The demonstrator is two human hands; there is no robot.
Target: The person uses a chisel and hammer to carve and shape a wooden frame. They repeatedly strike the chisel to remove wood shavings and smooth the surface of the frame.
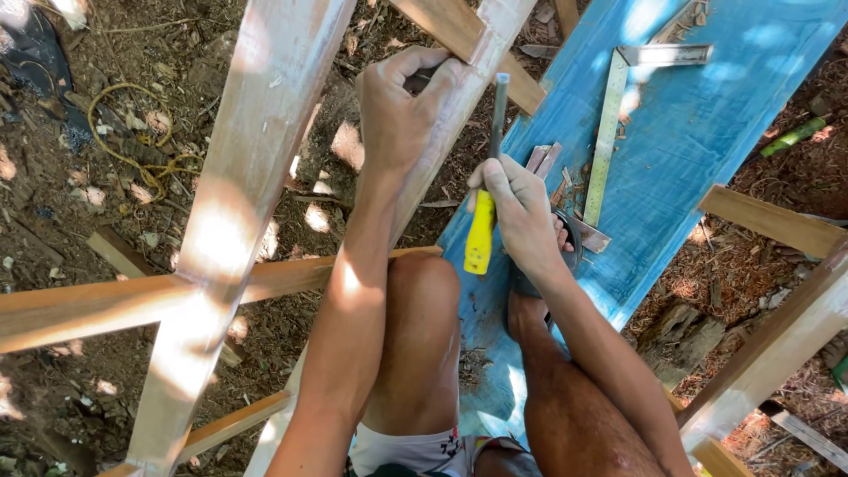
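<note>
Between our knees and the blue board [707, 132] we work at a pale rail [459, 97] of the wooden frame. Our left hand [402, 106] is clenched over the rail's edge, grasping it, we judge, to steady the wood against the tool's push. Our right hand [521, 212] is wrapped tight round a chisel [484, 199] with a yellow handle, held nearly upright with the yellow end toward us and the steel shank pointing up along the rail's right side, just beside the left hand. The tip is hard to make out.

A steel square [609, 132] lies flat on the board, well clear of the hands but near, and small offcuts [541, 159] sit just beside the right hand. A wider rail [238, 194] runs on the left, crossed by a brown slat [97, 309]. Below lies a dirt floor [71, 203] with a yellow cord [132, 132].
</note>
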